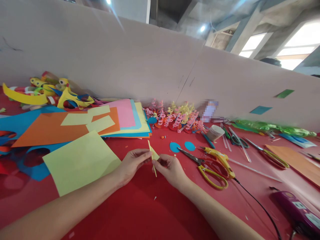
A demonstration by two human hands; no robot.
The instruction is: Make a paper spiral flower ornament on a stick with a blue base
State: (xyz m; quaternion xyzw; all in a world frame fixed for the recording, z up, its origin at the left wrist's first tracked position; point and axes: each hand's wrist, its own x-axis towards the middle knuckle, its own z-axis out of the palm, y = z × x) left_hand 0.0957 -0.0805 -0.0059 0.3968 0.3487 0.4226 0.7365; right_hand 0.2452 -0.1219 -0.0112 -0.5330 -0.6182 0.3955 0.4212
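Between my two hands is a small piece of pale yellow paper with a narrow folded strip along its near edge. My left hand pinches it from the left, thumb on top. From the right, my right hand grips the same piece with thumb and fingers. Two blue paper discs lie just beyond my right hand. Beside them rest scissors with red and yellow handles, blades pointing toward the discs. A large pale yellow sheet lies by my left forearm.
A yellow glue gun with a black cord lies right of the scissors. Coloured sheets are stacked at left. Curled paper decorations stand by the wall. A paper cup, more scissors and a purple device are on the right.
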